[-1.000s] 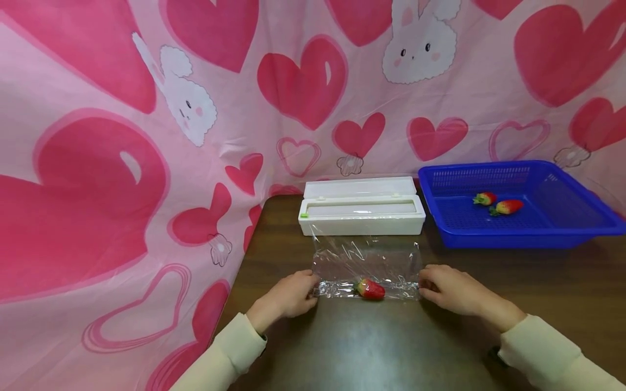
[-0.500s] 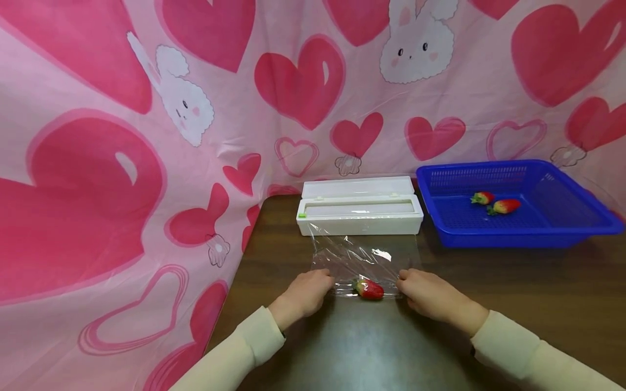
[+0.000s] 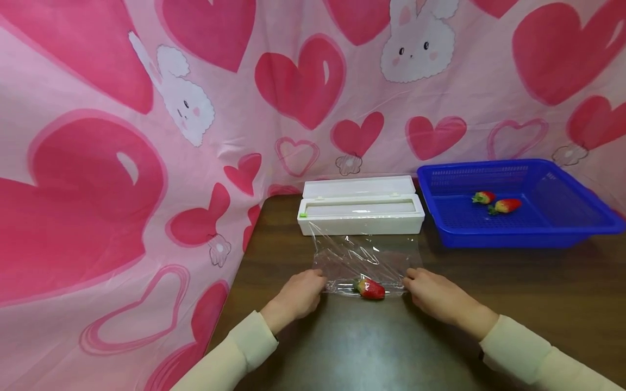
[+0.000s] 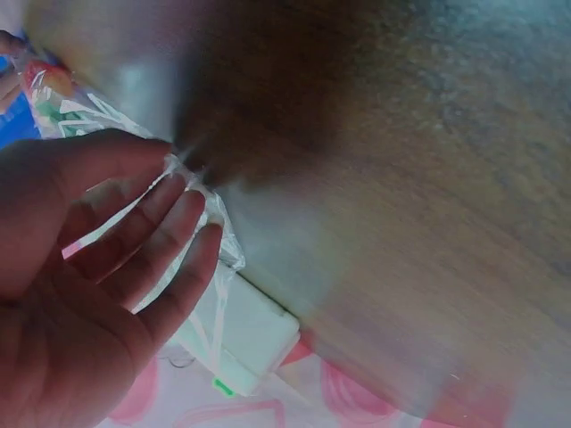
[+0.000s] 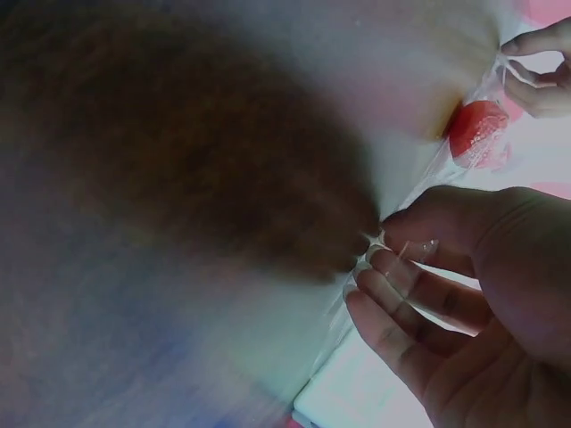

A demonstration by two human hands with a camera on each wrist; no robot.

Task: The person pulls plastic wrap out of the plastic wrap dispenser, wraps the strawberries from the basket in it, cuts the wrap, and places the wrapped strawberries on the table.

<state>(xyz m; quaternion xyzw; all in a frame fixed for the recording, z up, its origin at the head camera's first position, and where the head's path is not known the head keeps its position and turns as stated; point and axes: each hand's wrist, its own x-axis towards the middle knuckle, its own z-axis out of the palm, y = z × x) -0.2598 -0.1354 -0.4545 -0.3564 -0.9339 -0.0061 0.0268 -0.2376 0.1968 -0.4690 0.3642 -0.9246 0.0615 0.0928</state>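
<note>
A strawberry [image 3: 373, 290] lies rolled in the front edge of a sheet of cling film [image 3: 342, 258], which stretches back to a white cling film dispenser [image 3: 362, 225]. My left hand [image 3: 299, 291] pinches the film to the left of the fruit, thumb against fingertips in the left wrist view. On the other side, the right hand [image 3: 437, 295] pinches the film between thumb and index finger, as the right wrist view also shows. Neither hand touches the strawberry [image 5: 479, 134]. The dispenser's lid [image 3: 359, 187] is raised, and a green slider [image 3: 303, 215] sits at its left end.
A blue basket [image 3: 513, 240] stands to the right of the dispenser, holding two strawberries, one nearer [image 3: 508, 206] and one farther [image 3: 484, 197]. Behind the brown table [image 3: 364, 347] hangs a pink cloth [image 3: 293, 87] with hearts and rabbits, which also runs along the left side.
Both hands have moved inward along the film toward the strawberry, then slightly apart again in the last half second. The film's bunched ends have shifted with them; the strawberry has stayed almost in place.
</note>
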